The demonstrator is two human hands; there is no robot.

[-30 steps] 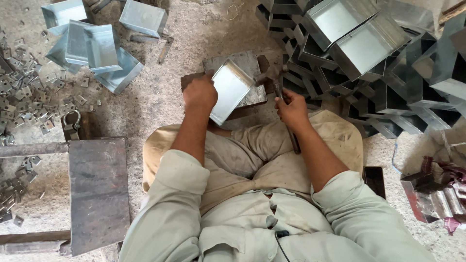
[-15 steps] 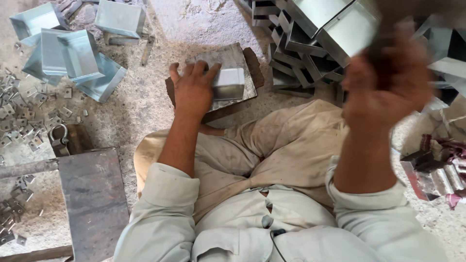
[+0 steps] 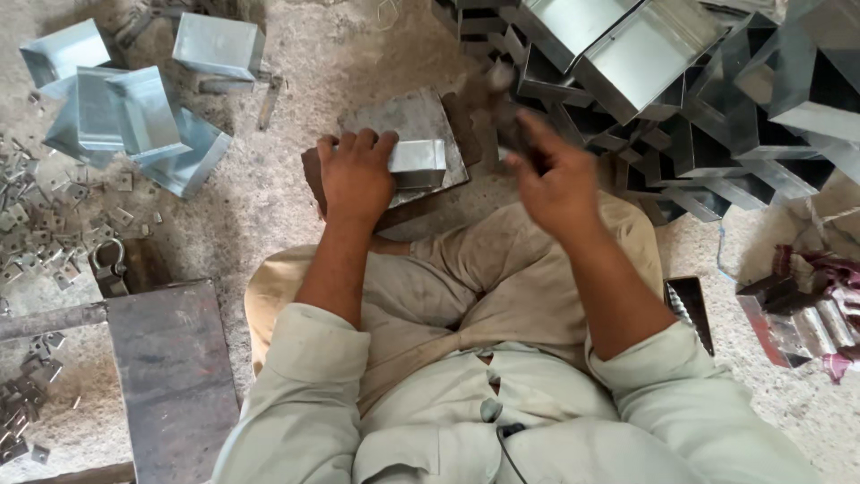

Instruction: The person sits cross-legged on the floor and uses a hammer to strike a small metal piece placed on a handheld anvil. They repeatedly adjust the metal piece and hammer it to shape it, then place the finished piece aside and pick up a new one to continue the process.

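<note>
**Folded sheet-metal piece (image 3: 417, 163) pinned on block, hammer up**

Head view:
- Sheet-metal piece lies on a flat metal block (image 3: 408, 121) on the floor, right under the left hand's fingertips.
- Left hand (image 3: 356, 175) pressed flat on the piece, fingers spread over its near edge, holding it down. Not wrapped around it.
- Right hand (image 3: 557, 184) clenched around a hammer handle (image 3: 512, 134), blurred by motion. Hammer head (image 3: 495, 79) sits just above and right of the block, apart from the piece.
- Beyond the right hand: stack of open sheet-metal boxes (image 3: 645, 54), some tilted, packed close together.
- Far left of the left hand: loose group of similar boxes (image 3: 134, 112) on the gritty floor, small metal scraps (image 3: 45, 233) beside them.
- Near the left elbow: dark steel plate (image 3: 170, 376), with a shackle (image 3: 107, 267) just beyond it.
</note>
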